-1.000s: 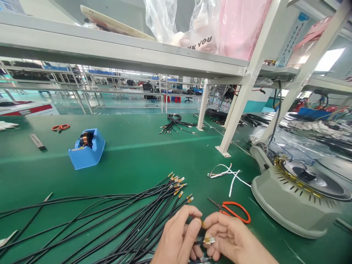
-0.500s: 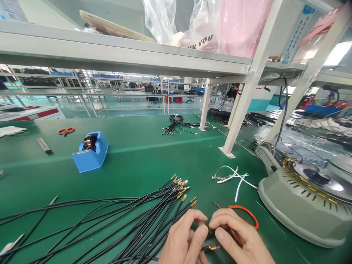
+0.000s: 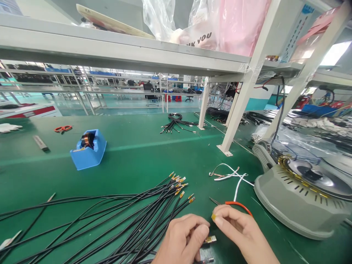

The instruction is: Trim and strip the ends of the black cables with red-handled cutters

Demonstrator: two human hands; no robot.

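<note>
My left hand (image 3: 183,240) is curled at the bottom of the view, gripping a black cable whose brass connector (image 3: 210,239) sticks out to the right. A second metal-tipped cable end (image 3: 206,260) lies just below it. My right hand (image 3: 239,229) pinches a tiny yellow piece (image 3: 213,217), probably tape, between thumb and finger. Red-handled scissors (image 3: 236,202) lie partly hidden under that hand. To the left spreads a bundle of black cables (image 3: 137,216) with gold-coloured tips.
A grey round machine (image 3: 298,196) stands at the right, with white strips (image 3: 231,175) beside it. A blue tape holder (image 3: 88,150) and orange scissors (image 3: 63,128) sit on the green bench mat (image 3: 132,165). White shelf posts (image 3: 236,113) and an overhead shelf (image 3: 110,51) frame the bench.
My right hand has moved up and away from the left, separating from the connector with the yellow piece between its fingers. The left hand stays low, holding the cable.
</note>
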